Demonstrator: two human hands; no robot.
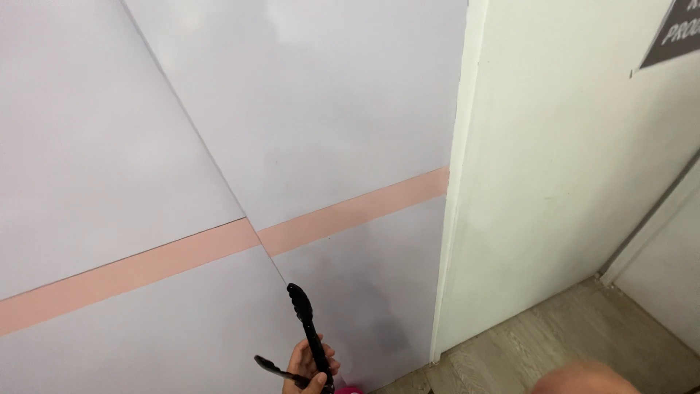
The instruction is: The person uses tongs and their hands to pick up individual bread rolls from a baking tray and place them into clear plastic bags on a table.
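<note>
A hand (310, 368) grips black tongs (302, 328) — tips spread — near a pale wall panel (306, 109) with a pink stripe (219, 244); which hand, unclear.

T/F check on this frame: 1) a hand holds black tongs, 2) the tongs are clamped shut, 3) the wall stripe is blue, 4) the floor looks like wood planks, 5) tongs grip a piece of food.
1) True: a hand at the bottom edge holds black tongs.
2) False: the two arms of the tongs are spread apart.
3) False: the stripe across the pale wall panels is pink.
4) True: the floor shows grey-brown wood-look planks.
5) False: nothing sits between the tong tips.
</note>
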